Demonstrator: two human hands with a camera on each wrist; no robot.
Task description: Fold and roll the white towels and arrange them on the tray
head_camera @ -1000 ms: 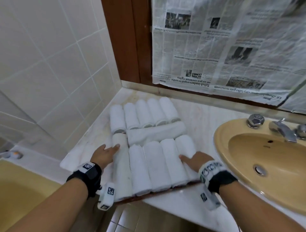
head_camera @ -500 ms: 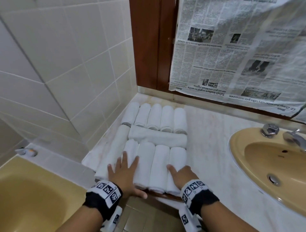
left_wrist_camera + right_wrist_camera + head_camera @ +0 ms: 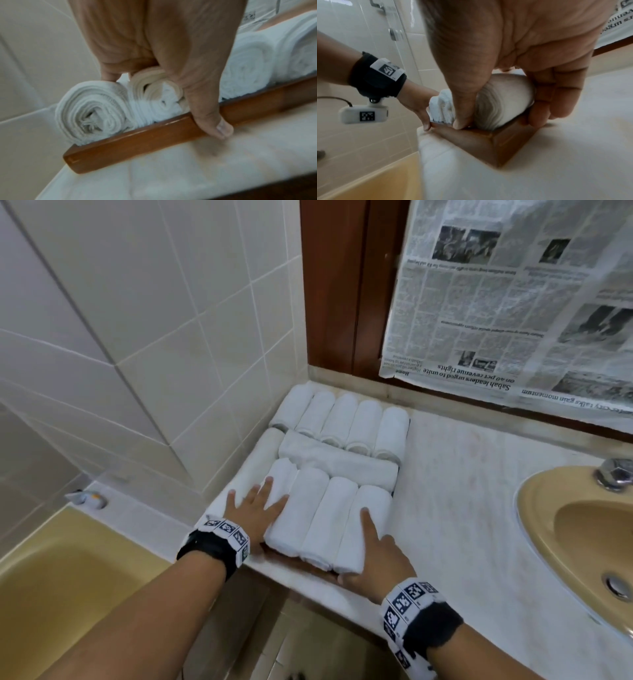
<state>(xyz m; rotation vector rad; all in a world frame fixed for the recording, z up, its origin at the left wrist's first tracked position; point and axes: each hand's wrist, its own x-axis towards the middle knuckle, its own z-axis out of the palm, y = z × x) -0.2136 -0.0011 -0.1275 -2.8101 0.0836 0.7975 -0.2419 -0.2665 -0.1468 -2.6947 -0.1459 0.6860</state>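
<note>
A brown wooden tray (image 3: 137,142) (image 3: 505,146) stands in the counter's left corner, packed with rolled white towels. There is a back row (image 3: 346,419), one roll laid crosswise (image 3: 339,462), a front row (image 3: 325,518) and a long roll (image 3: 263,453) along the left side. My left hand (image 3: 257,508) (image 3: 163,54) lies flat on the left front rolls with its fingers spread, and its thumb (image 3: 217,127) reaches down over the front rim. My right hand (image 3: 376,553) (image 3: 505,54) clasps the tray's front right corner: thumb on the front rim, fingers curled at the right side, index finger along the end roll.
The marble counter (image 3: 462,491) runs right to a yellow sink (image 3: 548,508) with a chrome tap (image 3: 616,474). A yellow bathtub (image 3: 68,594) lies below on the left. A tiled wall (image 3: 137,337) bounds the tray's left side, and newspaper (image 3: 513,302) covers the mirror behind.
The tray hung over the counter's front edge and now sits farther back on it. My left hand moved from the left roll onto the front rolls. My right hand shifted to the corner.
</note>
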